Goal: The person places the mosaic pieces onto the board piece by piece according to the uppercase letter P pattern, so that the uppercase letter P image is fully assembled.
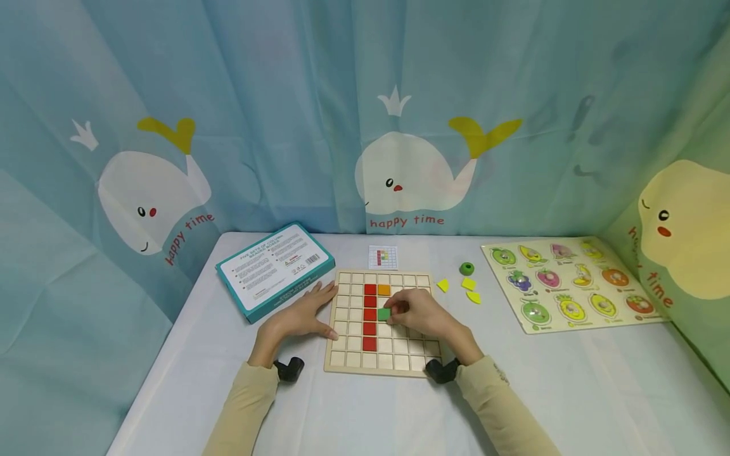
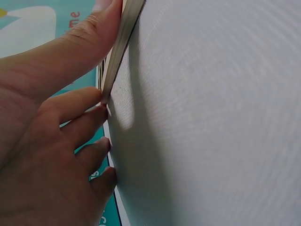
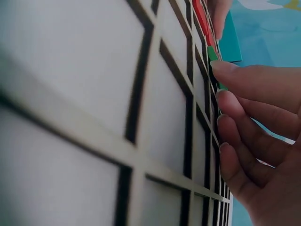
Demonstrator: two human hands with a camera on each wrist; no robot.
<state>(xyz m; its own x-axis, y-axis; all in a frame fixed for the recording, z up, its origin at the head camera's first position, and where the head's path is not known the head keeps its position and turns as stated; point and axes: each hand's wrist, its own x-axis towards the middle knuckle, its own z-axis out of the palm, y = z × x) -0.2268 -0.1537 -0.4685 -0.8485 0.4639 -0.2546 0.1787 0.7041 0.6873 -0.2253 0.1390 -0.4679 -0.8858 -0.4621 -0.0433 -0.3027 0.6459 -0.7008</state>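
A wooden grid board [image 1: 353,366] lies on the white table. Down one of its columns runs a line of several red square tiles [image 1: 369,329], and an orange tile [image 1: 384,289] sits beside the top one. My right hand [image 1: 419,310] pinches a green square tile [image 1: 384,314] between thumb and fingertips, just right of the red line. In the right wrist view the thumb [image 3: 244,70] overlaps the green tile's edge, low over the grid. My left hand [image 1: 302,315] is spread at the board's left edge, thumb and fingertips touching its side.
A small pattern card [image 1: 383,258] lies behind the board. To the left is a teal-edged box [image 1: 276,269]. Yellow pieces [image 1: 468,284] and a green bead [image 1: 467,268] lie to the right, near a fruit puzzle board [image 1: 553,291]. A curtain [image 1: 285,126] hangs behind the table.
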